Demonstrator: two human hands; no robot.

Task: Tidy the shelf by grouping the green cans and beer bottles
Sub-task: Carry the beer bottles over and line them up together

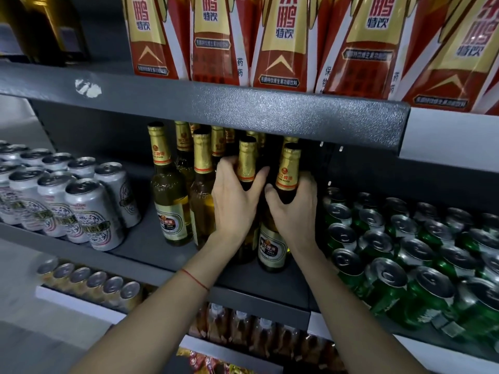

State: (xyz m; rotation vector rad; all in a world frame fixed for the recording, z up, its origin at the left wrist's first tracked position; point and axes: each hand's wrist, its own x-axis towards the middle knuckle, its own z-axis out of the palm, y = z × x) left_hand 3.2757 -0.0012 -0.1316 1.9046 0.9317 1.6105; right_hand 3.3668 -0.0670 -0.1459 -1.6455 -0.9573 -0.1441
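Several beer bottles (pixel 168 184) with gold foil necks stand grouped in the middle of the dark grey shelf (pixel 151 255). My left hand (pixel 235 203) is wrapped around the shoulder of one bottle (pixel 247 160). Beside it, my right hand (pixel 294 209) grips the neighbouring front bottle (pixel 271 249) below its gold neck. Both bottles stand upright on the shelf. Several green cans (pixel 388 279) are packed together to the right of the bottles, close to my right hand.
Silver-white cans (pixel 89 211) fill the shelf's left part. The upper shelf lip (pixel 270 109) hangs low over the bottle tops, carrying red and gold cartons (pixel 280 41). Gold cans (pixel 89 282) and bagged goods sit on lower shelves.
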